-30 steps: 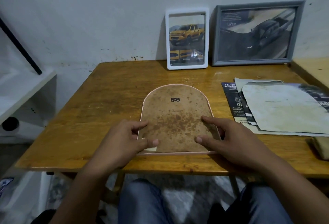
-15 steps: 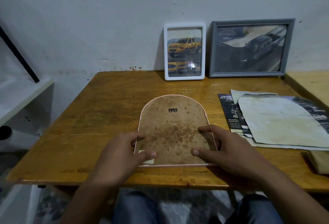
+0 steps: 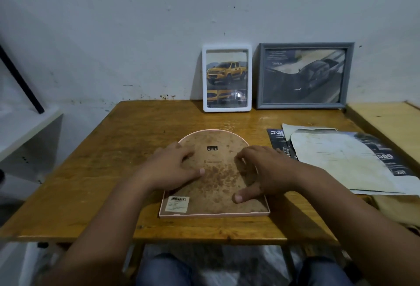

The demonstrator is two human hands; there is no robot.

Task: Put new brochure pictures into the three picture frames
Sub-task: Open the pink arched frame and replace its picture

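An arch-topped pink frame (image 3: 213, 214) lies face down on the wooden table (image 3: 95, 172), its stained brown backing board up, a barcode sticker at its near left corner. My left hand (image 3: 169, 167) rests on the board's left side, fingers spread. My right hand (image 3: 261, 169) rests on the right side, fingers curled at the edge, thumb pressing down. Against the wall stand a white frame (image 3: 227, 77) with a yellow pickup picture and a grey frame (image 3: 304, 75) with a dark truck picture. Brochure pages (image 3: 336, 158) lie to the right.
A second, lighter table (image 3: 391, 124) adjoins on the right. A white shelf (image 3: 25, 131) with a black rod leaning on it stands to the left. My knees are under the table's near edge.
Both hands have slid from the frame's near corners farther up onto the backing board, uncovering the barcode sticker. The view has tilted, so the table sits lower in the frame.
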